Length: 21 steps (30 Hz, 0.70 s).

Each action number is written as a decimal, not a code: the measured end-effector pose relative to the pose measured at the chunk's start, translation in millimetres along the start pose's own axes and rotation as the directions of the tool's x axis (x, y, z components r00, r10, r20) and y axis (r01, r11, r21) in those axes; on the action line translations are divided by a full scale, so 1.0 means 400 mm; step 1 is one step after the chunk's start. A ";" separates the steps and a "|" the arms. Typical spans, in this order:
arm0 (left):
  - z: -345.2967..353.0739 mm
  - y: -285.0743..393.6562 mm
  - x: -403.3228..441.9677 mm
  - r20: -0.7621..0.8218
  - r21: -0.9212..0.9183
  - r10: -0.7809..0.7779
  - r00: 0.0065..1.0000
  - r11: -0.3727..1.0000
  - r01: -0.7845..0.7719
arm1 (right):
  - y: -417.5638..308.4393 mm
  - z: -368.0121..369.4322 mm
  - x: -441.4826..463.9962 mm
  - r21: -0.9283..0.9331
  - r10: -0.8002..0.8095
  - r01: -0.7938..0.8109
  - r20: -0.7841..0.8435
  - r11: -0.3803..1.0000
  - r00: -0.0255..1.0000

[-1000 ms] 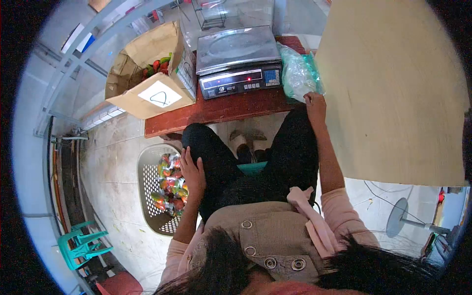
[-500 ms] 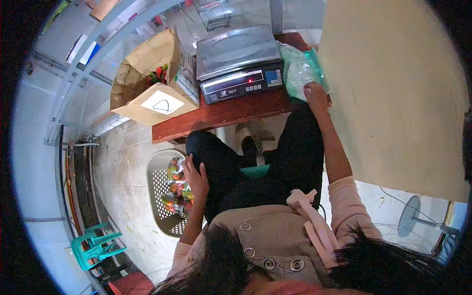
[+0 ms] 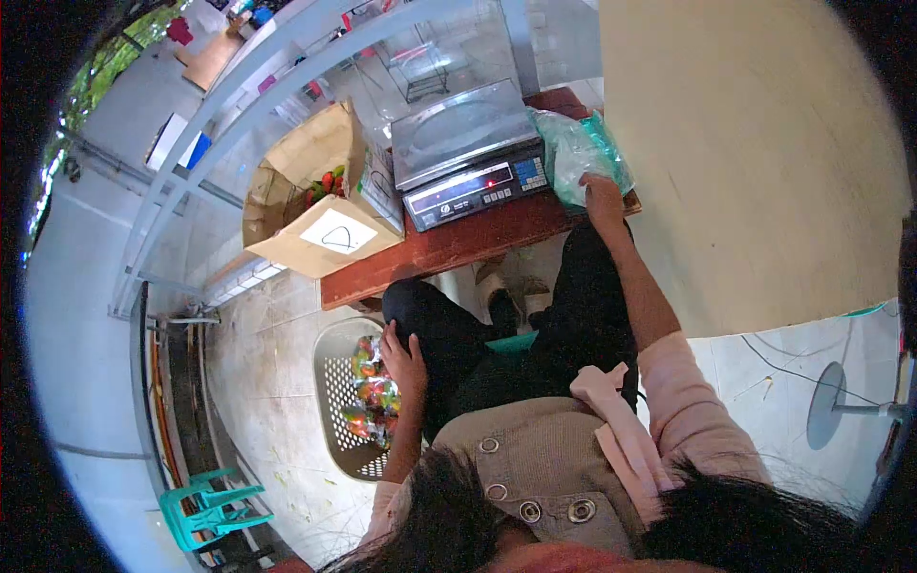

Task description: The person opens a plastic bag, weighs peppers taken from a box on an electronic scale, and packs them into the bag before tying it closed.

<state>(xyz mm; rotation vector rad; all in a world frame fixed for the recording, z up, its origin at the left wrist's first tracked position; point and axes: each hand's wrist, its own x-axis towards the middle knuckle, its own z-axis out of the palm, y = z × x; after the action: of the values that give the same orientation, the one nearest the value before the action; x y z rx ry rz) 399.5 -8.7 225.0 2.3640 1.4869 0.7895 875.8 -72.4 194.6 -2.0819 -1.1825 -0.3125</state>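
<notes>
My left hand [image 3: 404, 360] lies on my left knee with its fingers apart, holding nothing. Just beside it, on the floor, a pale perforated basket [image 3: 334, 401] contains several clear packets of red, orange and green produce [image 3: 374, 387], perhaps peppers. At the right end of the red bench, my right hand [image 3: 602, 199] has its fingers closed on the edge of a clear plastic bag [image 3: 570, 158]. Green plastic [image 3: 611, 162] lies against that bag. Left of the bags stands a digital scale [image 3: 468, 162] with a bare metal pan and a lit red dot on its display.
An open cardboard box [image 3: 310, 234] with red and green produce [image 3: 328, 183] inside stands on the red bench [image 3: 430, 260]. A tan panel [image 3: 755, 172] rises close on the right. Metal bars [image 3: 205, 124] run behind the box. A teal stool [image 3: 212, 511] is at lower left.
The whole view has shifted, so the bench, box, scale and basket appear lower and mostly further right. My right hand stays at the plastic bag; my left hand remains on the knee.
</notes>
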 end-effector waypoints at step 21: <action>0.163 0.419 0.218 0.372 -0.766 0.293 0.881 0.632 0.113 | -0.394 0.039 -0.177 0.775 0.157 -0.238 0.180 0.585 0.971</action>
<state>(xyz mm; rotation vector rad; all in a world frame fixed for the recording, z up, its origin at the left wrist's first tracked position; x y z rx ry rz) 592.2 -2.2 277.2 1.7580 0.6095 0.6263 704.8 -56.2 219.7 -1.3912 -0.8751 0.3865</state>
